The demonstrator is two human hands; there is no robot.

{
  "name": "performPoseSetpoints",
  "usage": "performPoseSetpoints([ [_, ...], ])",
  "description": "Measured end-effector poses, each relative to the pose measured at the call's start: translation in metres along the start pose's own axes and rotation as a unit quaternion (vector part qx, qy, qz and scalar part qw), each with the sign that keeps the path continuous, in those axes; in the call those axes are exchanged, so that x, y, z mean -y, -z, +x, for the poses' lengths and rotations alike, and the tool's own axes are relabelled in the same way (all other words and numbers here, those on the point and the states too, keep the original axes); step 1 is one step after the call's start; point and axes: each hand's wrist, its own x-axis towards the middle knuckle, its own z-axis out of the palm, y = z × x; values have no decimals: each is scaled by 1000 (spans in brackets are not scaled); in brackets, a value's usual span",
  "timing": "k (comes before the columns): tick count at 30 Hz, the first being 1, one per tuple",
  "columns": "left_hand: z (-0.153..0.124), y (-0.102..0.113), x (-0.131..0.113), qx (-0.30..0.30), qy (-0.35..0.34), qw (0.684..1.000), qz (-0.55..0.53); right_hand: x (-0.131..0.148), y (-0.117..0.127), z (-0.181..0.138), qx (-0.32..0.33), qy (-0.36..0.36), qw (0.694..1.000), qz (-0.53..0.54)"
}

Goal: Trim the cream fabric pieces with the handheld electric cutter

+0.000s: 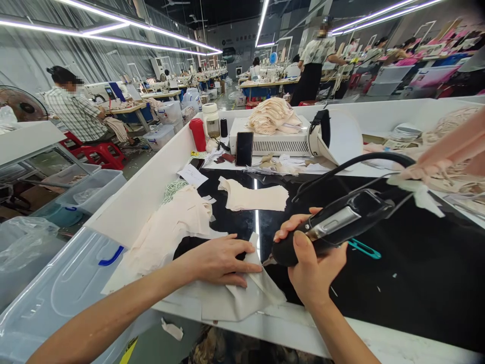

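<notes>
My left hand [223, 260] lies flat with fingers spread on a cream fabric piece [238, 303] at the table's front edge. My right hand [314, 253] is wrapped round a black corded hand tool [341, 217]. Its pointed metal tip is at the fabric's edge, close to my left fingertips; whether it touches the cloth I cannot tell. Farther back, a stack of cut cream fabric [257, 196] lies on the black tabletop [417, 268]. More cream pieces [170, 222] are heaped at the left.
Another person's hand [432, 169] reaches in from the right, by the tool's cable [359, 157]. A white box [280, 144] bearing folded fabric stands behind a phone [244, 149]. A turquoise tool [366, 248] lies at right. A white side wall [151, 187] bounds the left.
</notes>
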Motion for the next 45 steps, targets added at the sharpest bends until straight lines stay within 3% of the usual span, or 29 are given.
performPoseSetpoints([
  [45, 1, -15, 2, -50, 6, 998, -25, -25, -12, 18, 0, 12, 1000, -23],
])
